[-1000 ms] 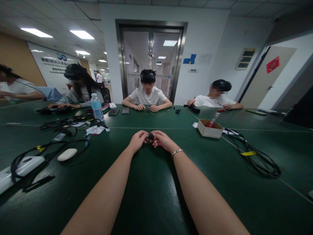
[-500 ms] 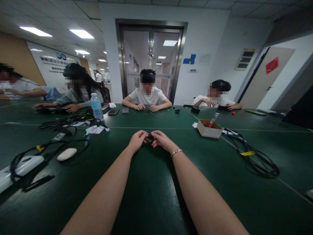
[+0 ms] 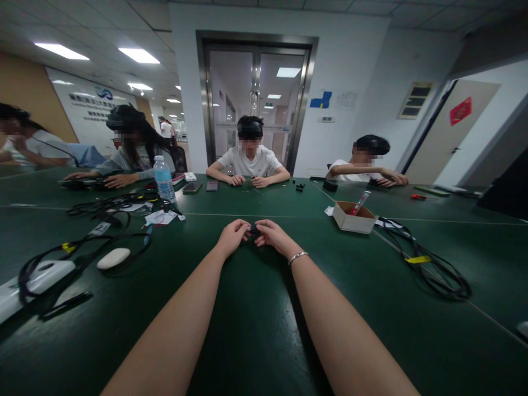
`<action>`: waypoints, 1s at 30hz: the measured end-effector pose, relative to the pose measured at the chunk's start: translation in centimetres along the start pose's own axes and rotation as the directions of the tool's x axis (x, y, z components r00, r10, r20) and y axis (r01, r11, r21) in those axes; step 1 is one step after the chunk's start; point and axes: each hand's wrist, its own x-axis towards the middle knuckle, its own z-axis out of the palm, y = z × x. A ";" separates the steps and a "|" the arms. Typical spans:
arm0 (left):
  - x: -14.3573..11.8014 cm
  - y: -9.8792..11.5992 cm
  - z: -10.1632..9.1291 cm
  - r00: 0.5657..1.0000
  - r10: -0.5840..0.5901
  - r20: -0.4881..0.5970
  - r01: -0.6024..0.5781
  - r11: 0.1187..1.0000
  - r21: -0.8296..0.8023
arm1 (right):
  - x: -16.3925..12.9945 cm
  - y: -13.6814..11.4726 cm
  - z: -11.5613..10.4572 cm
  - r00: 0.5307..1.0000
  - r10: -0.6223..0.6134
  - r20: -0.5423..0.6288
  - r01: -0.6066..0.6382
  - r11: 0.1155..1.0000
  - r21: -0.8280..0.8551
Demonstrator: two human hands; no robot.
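Note:
My left hand [image 3: 232,237] and my right hand [image 3: 273,235] meet just above the green table [image 3: 247,330], fingertips almost together. Between them is a small black object [image 3: 254,231], mostly covered by the fingers, so its kind does not show. The right fingers pinch its near side. At the left fingertips a small light, metallic-looking bit shows against the black part. Both hands are closed. A silver bracelet [image 3: 297,257] circles my right wrist.
To the right stand an open cardboard box [image 3: 355,223] and a coiled black cable [image 3: 437,275]. Leftward lie a white mouse [image 3: 114,258], a white power strip [image 3: 37,280], more cables and a water bottle [image 3: 164,180]. Several people sit across the table.
My hands stay almost in the same place, still on the small black object. At the far right, a co-worker's arm has reached rightward across the table.

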 end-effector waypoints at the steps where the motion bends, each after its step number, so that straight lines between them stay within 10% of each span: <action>1: 0.0 -0.1 0.0 1.000 -0.002 0.004 0.002 1.000 0.000 | 0.0 0.0 -0.1 1.000 0.008 0.015 -0.008 1.000 -0.010; 8: 0.1 0.0 -0.1 1.000 -0.019 0.015 0.019 1.000 -0.007 | 0.6 1.0 -0.3 0.992 -0.121 0.028 0.124 0.945 -0.304; 16: 0.0 0.0 0.4 0.998 0.051 0.031 -0.055 0.989 0.135 | 0.5 2.7 2.0 0.895 -0.381 -0.233 0.096 0.674 -0.732; 21: -1.3 1.0 0.1 0.998 0.056 -0.028 -0.045 0.954 0.295 | -2.6 1.9 3.2 0.910 -0.390 -0.140 0.109 0.550 -0.828; 26: -7.2 4.8 -2.7 0.981 -0.177 0.080 0.155 0.962 0.224 | -9.5 0.7 3.9 0.914 -0.373 0.158 0.308 0.385 -0.870; 30: -15.6 7.6 -7.8 0.868 -0.449 0.211 0.425 0.893 0.149 | -16.3 -0.2 3.3 0.907 -0.299 0.296 0.400 0.393 -0.828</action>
